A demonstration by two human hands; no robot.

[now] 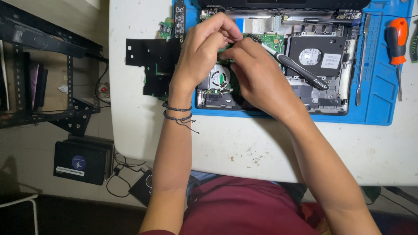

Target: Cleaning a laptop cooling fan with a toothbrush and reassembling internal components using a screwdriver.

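Note:
An opened laptop base (322, 93) lies on a blue mat (379, 100), with its cooling fan (217, 78), green board and hard drive (315, 54) exposed. My right hand (257, 76) grips a black-and-white brush (296, 67), whose handle points right over the drive. My left hand (202, 48) is curled above the board beside the fan, fingertips meeting the right hand's; what it pinches is hidden.
A black plastic sheet (150, 58) lies left of the laptop. An orange-handled screwdriver (397, 39) and a thin metal tool (361, 65) rest on the mat's right side. A black metal rack (48, 78) and dark boxes (80, 163) stand on the floor left of the white table (261, 148).

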